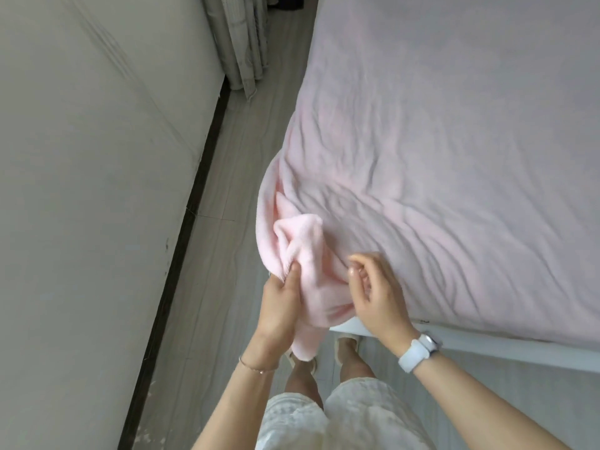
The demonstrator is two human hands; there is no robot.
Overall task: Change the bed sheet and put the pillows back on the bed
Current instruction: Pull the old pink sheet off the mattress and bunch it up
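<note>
Sheet [454,157] spread over bed, covering its top to the near-left corner; corner of sheet bunched there, hanging off the edge; left hand [279,300] grips the bunch on its left, right hand [376,293] just right of it, above bed frame [487,344] near edge; floor [246,157] strip betw. bed & wall [97,157] on left; curtain [240,40] at far end.

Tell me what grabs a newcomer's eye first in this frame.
First, the wrinkled pale pink fleece bed sheet covering the bed across the right of the view, its near corner bunched up at centre. There the left hand pinches the corner's edge, while the right hand, with a white wristwatch, has curled fingers against the fabric. To the left, a plain off-white wall with a dark skirting board borders a narrow grey floor strip.
</note>
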